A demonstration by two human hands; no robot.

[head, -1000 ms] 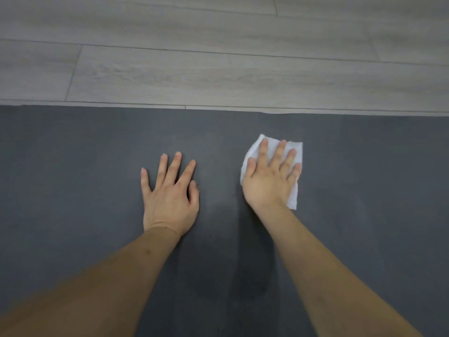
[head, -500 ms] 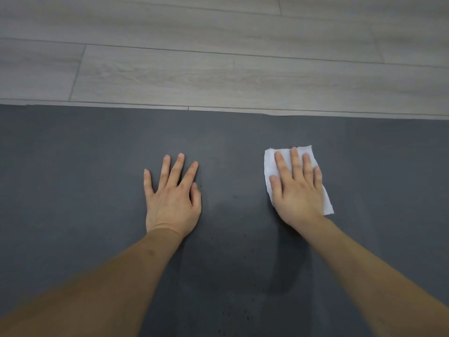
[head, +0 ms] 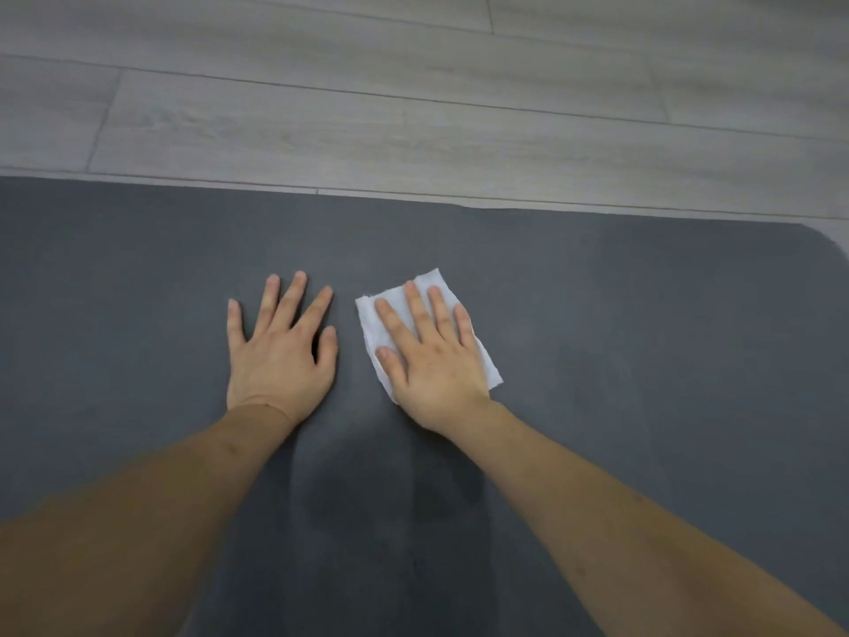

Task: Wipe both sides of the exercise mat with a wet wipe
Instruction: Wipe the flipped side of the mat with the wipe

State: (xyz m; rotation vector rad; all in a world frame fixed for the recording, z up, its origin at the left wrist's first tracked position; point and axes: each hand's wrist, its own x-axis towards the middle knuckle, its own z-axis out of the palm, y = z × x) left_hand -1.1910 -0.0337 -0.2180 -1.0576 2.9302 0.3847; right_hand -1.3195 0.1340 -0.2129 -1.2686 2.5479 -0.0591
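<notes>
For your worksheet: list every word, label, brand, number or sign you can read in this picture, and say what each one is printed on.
None: no readable text shows anywhere.
Exercise mat: plain dark grey, no logo visible.
Wet wipe: plain white, no print.
Floor: wood grain only.

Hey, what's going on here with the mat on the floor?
A person is wiping a dark grey exercise mat laid on a wood floor. The right hand presses a white wet wipe flat on the mat, fingers straight. The left hand rests flat beside it, bracing. Darker damp-looking patches show nearer the person.
</notes>
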